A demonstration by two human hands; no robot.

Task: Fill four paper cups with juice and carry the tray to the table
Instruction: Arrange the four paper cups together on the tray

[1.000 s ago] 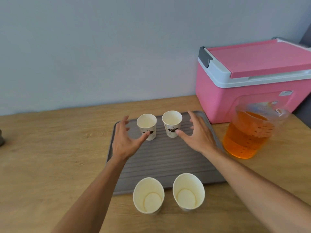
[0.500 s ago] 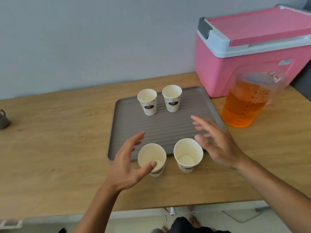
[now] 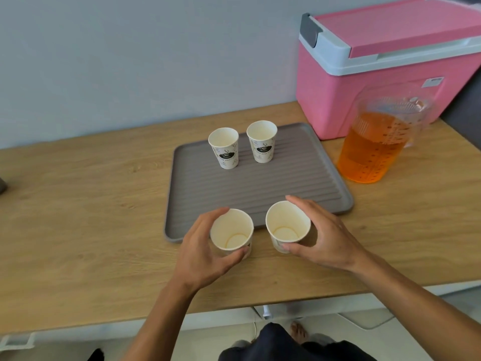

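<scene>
My left hand (image 3: pixel 200 251) curls round the left empty paper cup (image 3: pixel 231 231), and my right hand (image 3: pixel 325 235) curls round the right empty paper cup (image 3: pixel 287 225). Both cups stand upright at the near edge of the grey tray (image 3: pixel 260 183), which lies straight ahead of both grips.

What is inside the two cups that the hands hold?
No juice shows. The left cup, in the left hand, and the right cup, in the right hand, show bare pale bottoms. Each near wall covers part of its bottom.
</scene>
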